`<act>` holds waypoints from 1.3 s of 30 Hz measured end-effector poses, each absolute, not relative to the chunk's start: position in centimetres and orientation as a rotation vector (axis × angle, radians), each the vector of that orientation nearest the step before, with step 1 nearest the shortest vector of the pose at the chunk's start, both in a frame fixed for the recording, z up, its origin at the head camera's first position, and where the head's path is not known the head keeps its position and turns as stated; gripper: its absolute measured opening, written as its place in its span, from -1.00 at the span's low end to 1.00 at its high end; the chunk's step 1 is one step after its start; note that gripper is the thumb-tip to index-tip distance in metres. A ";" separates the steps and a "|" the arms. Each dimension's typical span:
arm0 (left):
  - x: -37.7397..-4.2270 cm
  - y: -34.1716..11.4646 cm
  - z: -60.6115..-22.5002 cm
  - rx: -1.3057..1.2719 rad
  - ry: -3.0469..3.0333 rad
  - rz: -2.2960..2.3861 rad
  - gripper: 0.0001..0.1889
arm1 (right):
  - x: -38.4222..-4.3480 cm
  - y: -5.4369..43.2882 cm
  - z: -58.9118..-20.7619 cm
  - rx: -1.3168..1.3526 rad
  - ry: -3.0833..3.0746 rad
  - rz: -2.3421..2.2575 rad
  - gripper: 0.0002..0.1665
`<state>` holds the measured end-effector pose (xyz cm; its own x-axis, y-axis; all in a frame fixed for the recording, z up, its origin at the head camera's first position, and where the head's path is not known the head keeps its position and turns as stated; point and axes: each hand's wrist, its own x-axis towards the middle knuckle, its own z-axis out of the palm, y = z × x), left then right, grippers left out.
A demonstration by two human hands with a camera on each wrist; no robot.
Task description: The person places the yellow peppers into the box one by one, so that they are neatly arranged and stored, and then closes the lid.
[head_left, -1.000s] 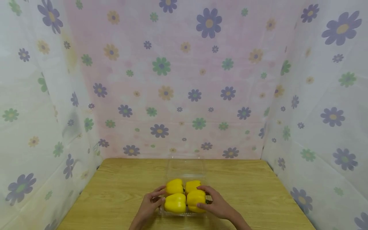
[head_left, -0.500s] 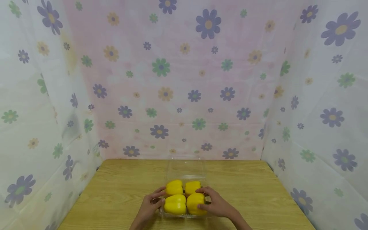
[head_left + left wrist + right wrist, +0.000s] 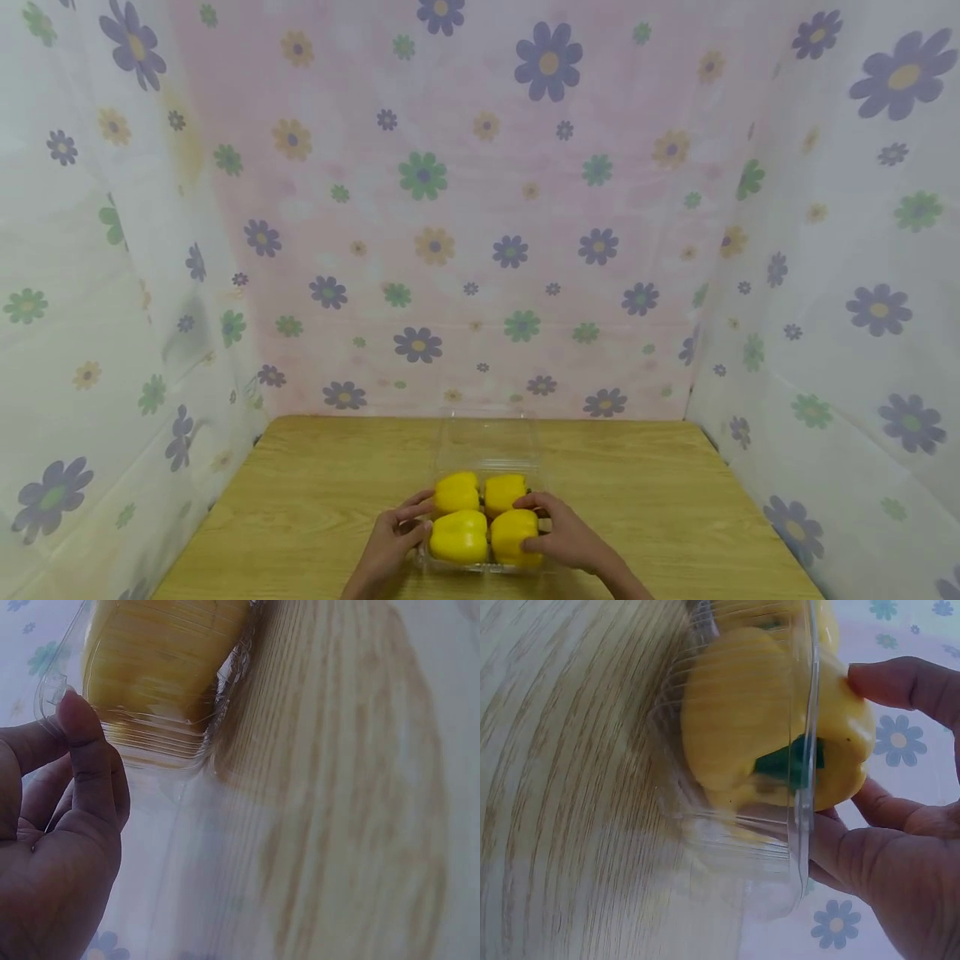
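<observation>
Several yellow bell peppers (image 3: 458, 537) sit in two rows inside a clear plastic clamshell container (image 3: 480, 569), whose lid (image 3: 487, 442) is folded back on the far side. My left hand (image 3: 392, 540) pinches the container's left rim between thumb and fingers; the left wrist view shows the thumb on the rim's edge (image 3: 54, 694). At the front right, my right hand (image 3: 567, 537) grips a bell pepper (image 3: 739, 705) between thumb and fingers. The green stem (image 3: 780, 766) of that pepper points toward the container's right wall. Part of the right hand's fingers is hidden behind it.
The container stands on a wood-grain table (image 3: 322, 475) near its front edge. Flower-printed sheets enclose the table at the back (image 3: 465, 208), left and right.
The front right pepper has shifted slightly toward the near side, with my right hand on it. My left hand keeps its hold on the rim. The head view has drifted a little.
</observation>
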<state>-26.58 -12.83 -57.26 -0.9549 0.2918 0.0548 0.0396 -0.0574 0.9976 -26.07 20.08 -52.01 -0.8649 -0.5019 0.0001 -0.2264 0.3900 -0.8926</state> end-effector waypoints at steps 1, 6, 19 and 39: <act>-26.6 -12.8 -57.3 0.362 2.025 2.136 -0.56 | -26.0 20.1 -52.0 -0.620 2.371 -1.478 -0.44; -26.6 -12.9 -57.4 0.366 2.019 2.136 -0.56 | -26.0 19.9 -51.7 -0.545 2.316 -1.521 -0.41; -26.5 -12.8 -57.1 0.371 2.025 2.138 -0.57 | -26.1 20.3 -51.4 -0.521 2.229 -1.533 -0.40; -26.4 -12.9 -57.4 0.394 2.011 2.149 -0.56 | -26.1 20.7 -52.0 -0.583 2.196 -1.589 -0.44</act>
